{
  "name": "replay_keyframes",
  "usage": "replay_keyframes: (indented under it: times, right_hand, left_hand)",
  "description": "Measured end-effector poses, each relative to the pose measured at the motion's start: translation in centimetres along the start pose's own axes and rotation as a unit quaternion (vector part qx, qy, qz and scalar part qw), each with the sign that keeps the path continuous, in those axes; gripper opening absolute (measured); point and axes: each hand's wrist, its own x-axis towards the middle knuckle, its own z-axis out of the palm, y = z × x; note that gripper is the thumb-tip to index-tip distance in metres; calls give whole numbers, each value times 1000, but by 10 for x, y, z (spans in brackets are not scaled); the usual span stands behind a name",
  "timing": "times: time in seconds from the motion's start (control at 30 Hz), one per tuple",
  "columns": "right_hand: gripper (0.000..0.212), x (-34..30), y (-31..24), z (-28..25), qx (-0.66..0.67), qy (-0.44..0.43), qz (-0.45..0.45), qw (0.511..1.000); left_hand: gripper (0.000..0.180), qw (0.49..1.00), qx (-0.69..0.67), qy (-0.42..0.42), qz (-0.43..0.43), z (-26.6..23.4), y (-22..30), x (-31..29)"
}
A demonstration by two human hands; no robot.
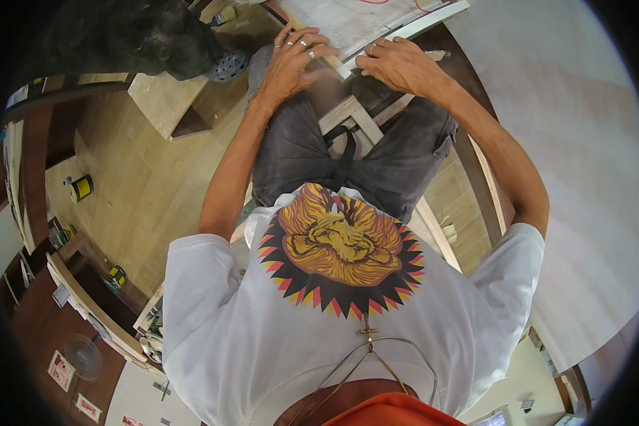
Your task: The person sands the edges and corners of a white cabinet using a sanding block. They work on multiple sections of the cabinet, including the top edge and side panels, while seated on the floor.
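A long white strip [433,20] runs diagonally along the near edge of a pale, dusty board [362,21] at the top of the view. My right hand [405,67] is curled over the strip close to its near-left end, its fingertips partly hidden. To the left, my left hand [291,64] has its fingers apart beside the board's left corner, with nothing visible in it. Rings show on both hands. The area below the left thumb is slightly blurred.
A small wooden box or stool [165,103] stands on the tiled floor [128,192] at left, near another person's dark clothing and perforated shoe [227,65]. A brush [224,15] lies beyond. Small cans [80,189] stand farther left. A large pale panel [582,177] fills the right.
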Motion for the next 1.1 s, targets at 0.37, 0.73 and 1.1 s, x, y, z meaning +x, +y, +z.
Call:
replay_keyframes:
  times: [0.37, 0.73, 1.1]
  right_hand:
    - [17, 2, -2, 4, -50, 84, -45, 994]
    - [17, 9, -1, 0, -38, 43, -81, 995]
    - [17, 16, 4, 1, -35, 19, -111, 993]
  left_hand:
    - [46, 999, -19, 32, 4, 5, -2, -3]
    - [46, 994, -92, 49, -15, 10, 0, -4]
    - [46, 994, -90, 55, -3, 11, -4, -5]
